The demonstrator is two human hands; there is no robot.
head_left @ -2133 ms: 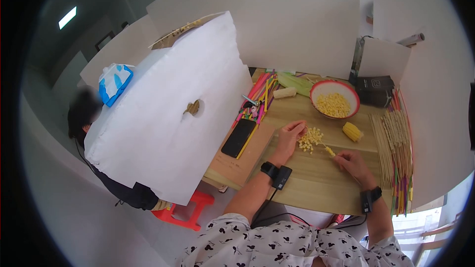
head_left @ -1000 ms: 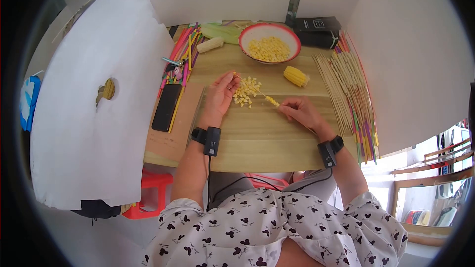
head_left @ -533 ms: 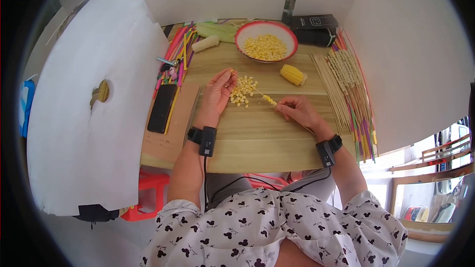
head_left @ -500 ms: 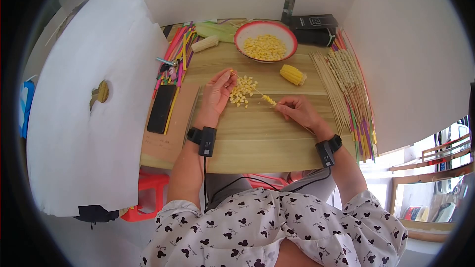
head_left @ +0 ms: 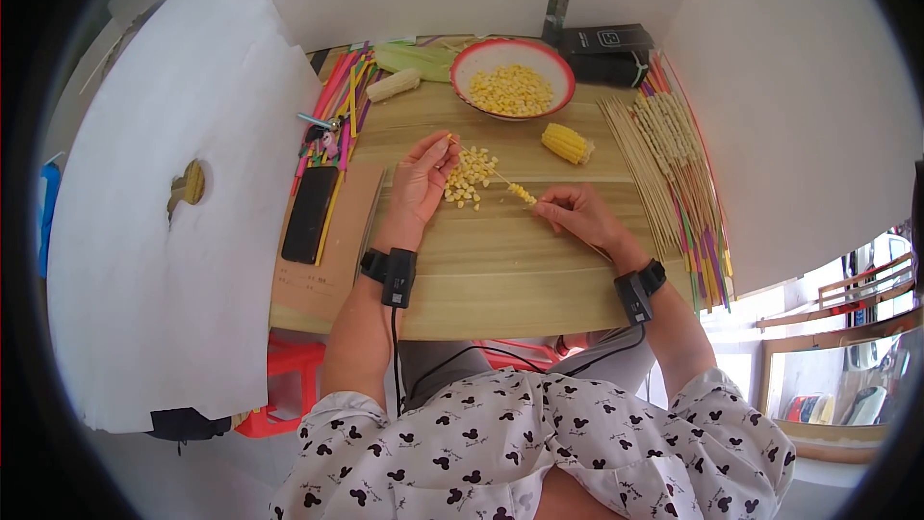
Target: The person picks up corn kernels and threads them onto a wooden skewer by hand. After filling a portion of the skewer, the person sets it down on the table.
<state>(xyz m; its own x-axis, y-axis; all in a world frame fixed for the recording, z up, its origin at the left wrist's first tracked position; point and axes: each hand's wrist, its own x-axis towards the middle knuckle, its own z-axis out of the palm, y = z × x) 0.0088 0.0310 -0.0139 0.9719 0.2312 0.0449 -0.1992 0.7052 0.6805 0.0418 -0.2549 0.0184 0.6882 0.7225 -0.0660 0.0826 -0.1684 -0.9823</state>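
Observation:
My right hand (head_left: pixel 582 217) is closed on a thin wooden skewer (head_left: pixel 502 177) that slants up to the left. Several yellow corn kernels are threaded in a row (head_left: pixel 522 194) just beyond my fingers. My left hand (head_left: pixel 426 178) pinches a single corn kernel (head_left: pixel 451 139) between thumb and fingertips, close to the skewer's far end. Whether the skewer's tip touches that kernel I cannot make out. A loose pile of corn kernels (head_left: pixel 471 169) lies on the table beside my left hand. Up and to the right of the pile rests a partly stripped corn cob (head_left: pixel 568 143).
A red-rimmed bowl (head_left: pixel 568 96) of kernels stands at the back. Bare skewers (head_left: pixel 635 164) and kernel-filled skewers (head_left: pixel 671 130) lie at right. On the left are a phone (head_left: pixel 310 215), coloured strips (head_left: pixel 337 87), a bare cob (head_left: pixel 394 85) and husk (head_left: pixel 423 60). White panels surround the table.
The view has shifted slightly. Both hands keep almost the same place and grip, with the kernel still in the left and the skewer in the right.

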